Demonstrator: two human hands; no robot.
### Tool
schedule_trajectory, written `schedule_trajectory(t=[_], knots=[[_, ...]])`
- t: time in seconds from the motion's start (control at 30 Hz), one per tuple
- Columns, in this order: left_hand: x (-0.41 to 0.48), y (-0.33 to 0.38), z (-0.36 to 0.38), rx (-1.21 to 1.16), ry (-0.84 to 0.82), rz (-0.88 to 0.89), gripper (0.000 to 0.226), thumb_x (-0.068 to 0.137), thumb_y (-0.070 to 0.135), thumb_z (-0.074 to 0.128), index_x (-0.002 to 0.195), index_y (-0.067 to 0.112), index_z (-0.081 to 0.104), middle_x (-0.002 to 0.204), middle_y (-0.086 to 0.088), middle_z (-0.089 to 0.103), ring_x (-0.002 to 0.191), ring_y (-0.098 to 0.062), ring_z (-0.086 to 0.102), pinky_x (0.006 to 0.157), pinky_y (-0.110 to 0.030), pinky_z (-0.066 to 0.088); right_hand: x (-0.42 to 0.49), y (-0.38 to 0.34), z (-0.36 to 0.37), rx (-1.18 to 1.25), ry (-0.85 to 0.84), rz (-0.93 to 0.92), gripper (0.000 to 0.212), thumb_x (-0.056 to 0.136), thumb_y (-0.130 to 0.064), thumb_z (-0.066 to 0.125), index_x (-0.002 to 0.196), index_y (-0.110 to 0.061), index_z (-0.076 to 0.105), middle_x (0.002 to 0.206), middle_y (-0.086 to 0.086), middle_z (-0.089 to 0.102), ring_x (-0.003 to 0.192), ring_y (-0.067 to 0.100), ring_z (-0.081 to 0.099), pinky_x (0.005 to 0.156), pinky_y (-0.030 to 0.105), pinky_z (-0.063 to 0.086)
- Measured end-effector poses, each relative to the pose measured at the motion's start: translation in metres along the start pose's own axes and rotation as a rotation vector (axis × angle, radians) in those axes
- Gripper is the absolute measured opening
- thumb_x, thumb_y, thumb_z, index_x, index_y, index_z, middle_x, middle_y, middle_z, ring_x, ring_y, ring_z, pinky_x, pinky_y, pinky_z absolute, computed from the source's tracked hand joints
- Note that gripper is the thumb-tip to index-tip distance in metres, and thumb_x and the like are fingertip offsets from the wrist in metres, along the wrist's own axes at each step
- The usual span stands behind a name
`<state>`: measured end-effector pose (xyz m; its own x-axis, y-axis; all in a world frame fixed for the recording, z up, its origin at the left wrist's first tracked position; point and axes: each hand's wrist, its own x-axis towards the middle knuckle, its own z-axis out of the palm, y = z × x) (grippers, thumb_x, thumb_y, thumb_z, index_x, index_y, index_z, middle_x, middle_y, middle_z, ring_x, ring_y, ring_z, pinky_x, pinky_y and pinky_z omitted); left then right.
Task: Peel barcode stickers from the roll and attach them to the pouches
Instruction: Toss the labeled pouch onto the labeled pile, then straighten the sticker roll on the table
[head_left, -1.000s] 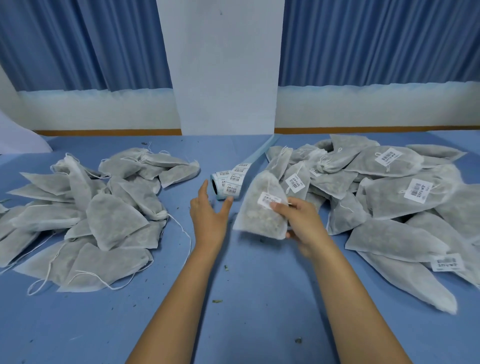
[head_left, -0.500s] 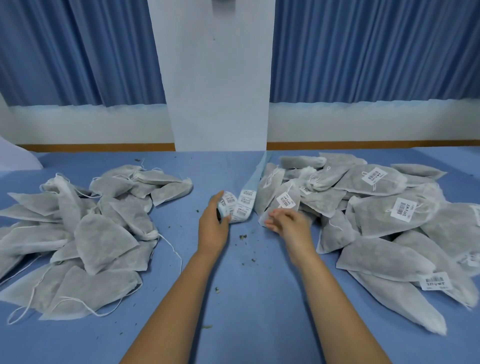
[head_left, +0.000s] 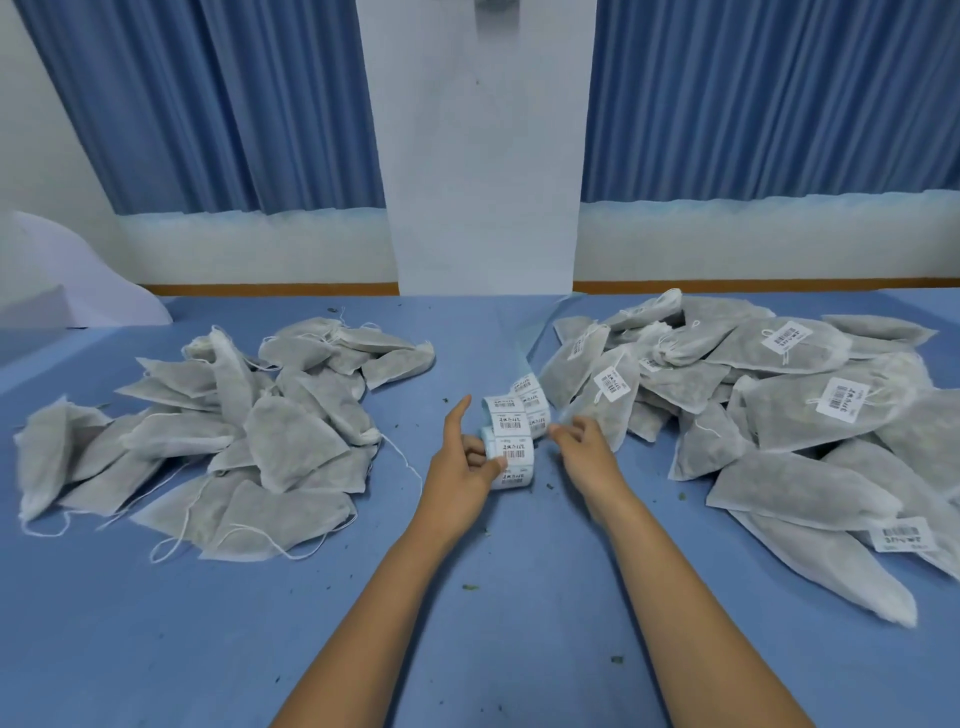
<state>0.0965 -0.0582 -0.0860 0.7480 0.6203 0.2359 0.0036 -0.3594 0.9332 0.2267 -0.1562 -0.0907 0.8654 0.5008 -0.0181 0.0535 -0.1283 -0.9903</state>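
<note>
My left hand (head_left: 460, 462) grips the roll of barcode stickers (head_left: 511, 434) at the middle of the blue table, with its index finger stretched out. My right hand (head_left: 584, 452) is just right of the roll, its curled fingertips at the roll's right edge; whether they pinch a sticker I cannot tell. The empty blue backing strip (head_left: 519, 343) trails away from the roll toward the back. A heap of unlabelled grey pouches (head_left: 234, 431) lies on the left. On the right lies a heap of pouches with barcode stickers (head_left: 779, 410).
The blue table (head_left: 493, 623) carries small dark crumbs between my forearms. A white pillar (head_left: 483, 156) and blue curtains stand behind the table's far edge. A white sheet (head_left: 67, 280) lies at the far left corner.
My right hand has let go of the labelled pouch onto the right heap and come to the roll. My left hand has picked up the roll and drawn it nearer.
</note>
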Motion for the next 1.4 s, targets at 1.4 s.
schedule_trajectory(t=[1.4], knots=[[-0.003, 0.002, 0.001, -0.147, -0.029, 0.102, 0.079, 0.081, 0.011, 0.075, 0.144, 0.036, 0.033, 0.086, 0.004, 0.076, 0.084, -0.008, 0.071, 0.078, -0.013, 0.049, -0.029, -0.020, -0.007, 0.219, -0.279, -0.041, 0.049, 0.078, 0.003, 0.067, 0.119, -0.019, 0.052, 0.099, 0.006, 0.070, 0.092, 0.018, 0.068, 0.084, 0.030, 0.051]])
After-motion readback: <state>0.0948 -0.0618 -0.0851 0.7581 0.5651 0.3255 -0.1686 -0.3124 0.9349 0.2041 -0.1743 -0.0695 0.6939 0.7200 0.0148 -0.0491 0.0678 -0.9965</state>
